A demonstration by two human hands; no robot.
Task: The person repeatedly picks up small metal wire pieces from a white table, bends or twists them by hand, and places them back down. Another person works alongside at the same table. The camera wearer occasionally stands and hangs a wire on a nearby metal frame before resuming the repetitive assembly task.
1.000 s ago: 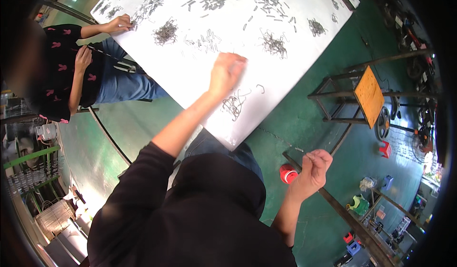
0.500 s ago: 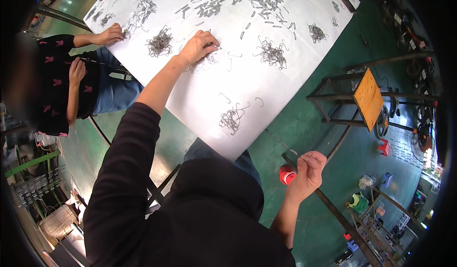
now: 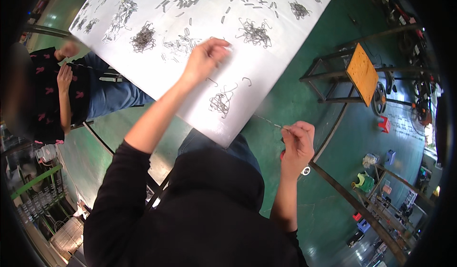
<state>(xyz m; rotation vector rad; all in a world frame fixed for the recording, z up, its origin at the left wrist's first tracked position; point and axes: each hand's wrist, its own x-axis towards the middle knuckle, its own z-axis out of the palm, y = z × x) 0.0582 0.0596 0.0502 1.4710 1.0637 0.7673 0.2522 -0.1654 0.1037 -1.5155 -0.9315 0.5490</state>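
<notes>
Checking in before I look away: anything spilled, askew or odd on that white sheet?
Nothing looks wrong. Small metal hooks lie in clumps and strays over the white sheet; the left hand picks among them, and the right hand pinches a thin wire off the sheet's edge.

Bright, even light; fisheye-bent, dark rim.

A single head-worn fisheye camera is looking steeply down over the wearer's black-clad shoulders, facing forward across a tilted white sheet-metal tabletop (image 3: 266, 76) lying close below. The glossy green workshop floor (image 3: 328, 124) is curving away further off on the right. Straight edges are bending toward the dark round rim. No second view is sharing the scene.
</notes>
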